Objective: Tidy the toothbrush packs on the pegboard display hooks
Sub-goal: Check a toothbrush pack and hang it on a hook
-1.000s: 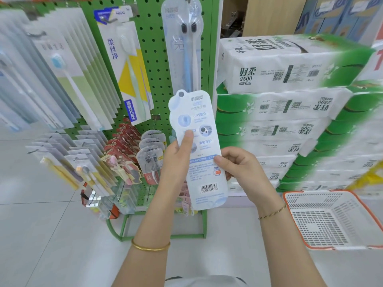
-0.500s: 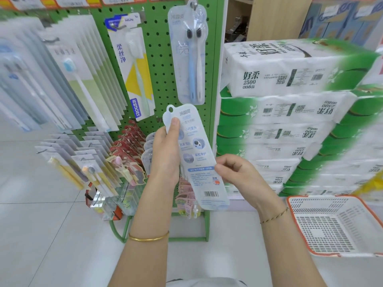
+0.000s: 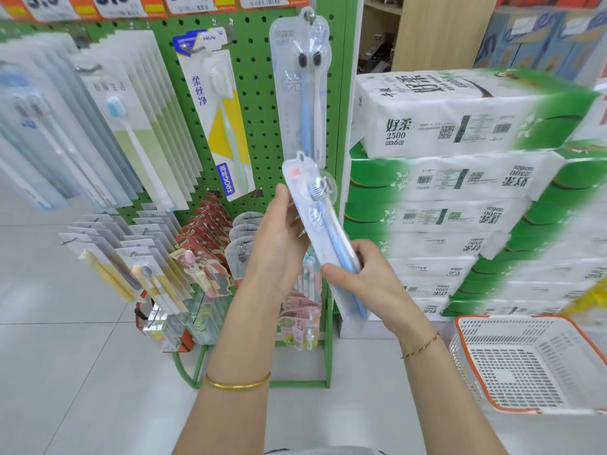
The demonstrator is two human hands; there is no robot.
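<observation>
FROG on yellow pack [image 3: 219,126], 2500 on tissue bale [image 3: 427,103]

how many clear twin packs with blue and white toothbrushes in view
2. One hanging clear twin pack on the top hook of the green pegboard; one held twin pack, tilted, in the left hand and right hand. More may hide behind the hanging one.

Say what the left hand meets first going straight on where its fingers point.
The left hand points up: likely the hanging pack, above the held pack; depth unclear.
</observation>
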